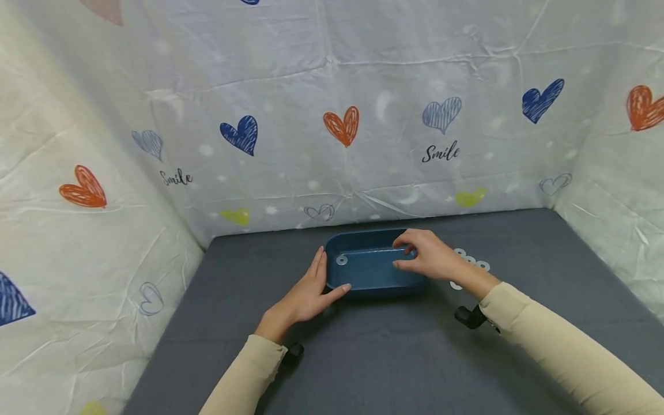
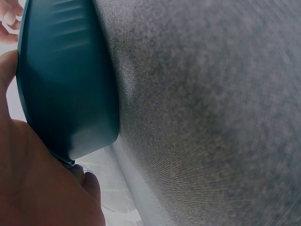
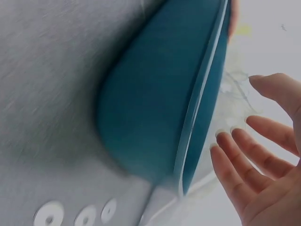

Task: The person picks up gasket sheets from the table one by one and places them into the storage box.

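Note:
A deep blue rectangular tray stands on the grey table. My left hand steadies its near left corner, with straight fingers along the left end and the thumb at the front rim. One flat white ring, like a washer, lies inside near the left end. Over the tray's right end is my right hand, its fingers loosely bent and thumb apart. In the right wrist view, nothing shows between the fingers of that right hand, which is beside the rim.
Several more white washers lie on the table just right of the tray, partly hidden by the right forearm. A white cloth printed with hearts hangs behind the table's far edge and at both sides.

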The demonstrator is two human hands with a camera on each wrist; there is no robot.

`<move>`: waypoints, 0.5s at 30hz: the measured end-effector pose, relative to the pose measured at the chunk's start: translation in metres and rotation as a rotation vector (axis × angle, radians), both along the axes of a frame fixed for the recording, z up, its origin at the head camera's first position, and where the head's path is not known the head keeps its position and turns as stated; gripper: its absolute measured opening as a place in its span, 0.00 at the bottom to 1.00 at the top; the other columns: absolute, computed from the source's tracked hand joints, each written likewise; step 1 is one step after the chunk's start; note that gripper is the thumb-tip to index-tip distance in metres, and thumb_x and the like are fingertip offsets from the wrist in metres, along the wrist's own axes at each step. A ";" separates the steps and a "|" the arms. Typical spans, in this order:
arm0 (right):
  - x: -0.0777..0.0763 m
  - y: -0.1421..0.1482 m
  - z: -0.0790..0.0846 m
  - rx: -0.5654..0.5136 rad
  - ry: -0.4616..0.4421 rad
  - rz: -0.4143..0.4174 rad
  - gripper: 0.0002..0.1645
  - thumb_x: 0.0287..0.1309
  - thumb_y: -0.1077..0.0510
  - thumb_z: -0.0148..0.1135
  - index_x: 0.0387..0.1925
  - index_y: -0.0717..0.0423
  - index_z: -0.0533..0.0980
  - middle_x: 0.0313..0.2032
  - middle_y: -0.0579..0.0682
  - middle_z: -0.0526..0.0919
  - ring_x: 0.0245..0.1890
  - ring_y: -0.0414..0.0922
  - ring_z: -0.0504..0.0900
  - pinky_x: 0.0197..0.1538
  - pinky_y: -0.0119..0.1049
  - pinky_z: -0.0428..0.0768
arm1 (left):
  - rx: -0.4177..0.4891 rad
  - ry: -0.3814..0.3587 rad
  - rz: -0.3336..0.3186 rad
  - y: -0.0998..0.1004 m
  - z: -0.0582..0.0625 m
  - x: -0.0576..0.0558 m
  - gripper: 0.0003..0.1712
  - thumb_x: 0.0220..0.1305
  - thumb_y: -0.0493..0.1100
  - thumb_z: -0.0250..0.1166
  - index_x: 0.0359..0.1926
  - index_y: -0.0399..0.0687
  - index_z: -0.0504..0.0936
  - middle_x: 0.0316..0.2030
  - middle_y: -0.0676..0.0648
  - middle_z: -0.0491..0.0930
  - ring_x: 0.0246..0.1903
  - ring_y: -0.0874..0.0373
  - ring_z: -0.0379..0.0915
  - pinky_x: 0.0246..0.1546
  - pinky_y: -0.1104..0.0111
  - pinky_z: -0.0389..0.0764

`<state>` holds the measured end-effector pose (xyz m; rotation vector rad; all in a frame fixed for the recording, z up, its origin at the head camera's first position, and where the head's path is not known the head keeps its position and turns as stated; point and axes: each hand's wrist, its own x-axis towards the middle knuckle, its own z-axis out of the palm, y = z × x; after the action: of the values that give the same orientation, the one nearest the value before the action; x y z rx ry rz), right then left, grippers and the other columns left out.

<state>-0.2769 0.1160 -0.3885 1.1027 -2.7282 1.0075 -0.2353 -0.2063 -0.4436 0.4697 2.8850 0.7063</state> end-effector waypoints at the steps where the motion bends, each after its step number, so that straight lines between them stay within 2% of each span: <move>1: 0.001 0.004 0.001 -0.001 0.008 0.003 0.22 0.62 0.56 0.72 0.55 0.61 0.81 0.50 0.56 0.83 0.45 0.53 0.83 0.45 0.44 0.84 | 0.002 0.002 -0.001 0.000 0.000 0.000 0.65 0.67 0.80 0.47 0.81 0.42 0.30 0.81 0.49 0.20 0.80 0.47 0.34 0.75 0.48 0.54; 7: 0.007 0.028 -0.001 0.009 0.007 -0.022 0.20 0.62 0.58 0.72 0.54 0.63 0.81 0.49 0.56 0.83 0.42 0.52 0.84 0.42 0.41 0.84 | 0.004 0.005 -0.001 -0.001 0.001 0.000 0.65 0.67 0.80 0.48 0.81 0.42 0.31 0.81 0.48 0.22 0.80 0.46 0.36 0.74 0.47 0.55; 15: 0.018 0.057 -0.012 -0.006 -0.019 -0.053 0.17 0.63 0.59 0.71 0.51 0.65 0.82 0.46 0.59 0.84 0.38 0.46 0.85 0.41 0.39 0.84 | 0.002 0.002 -0.006 0.000 -0.002 -0.001 0.64 0.68 0.80 0.47 0.81 0.42 0.31 0.81 0.47 0.21 0.80 0.45 0.34 0.74 0.46 0.54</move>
<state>-0.2589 0.1728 -0.4003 1.0188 -2.7514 1.0234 -0.2366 -0.2066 -0.4457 0.4797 2.8835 0.7079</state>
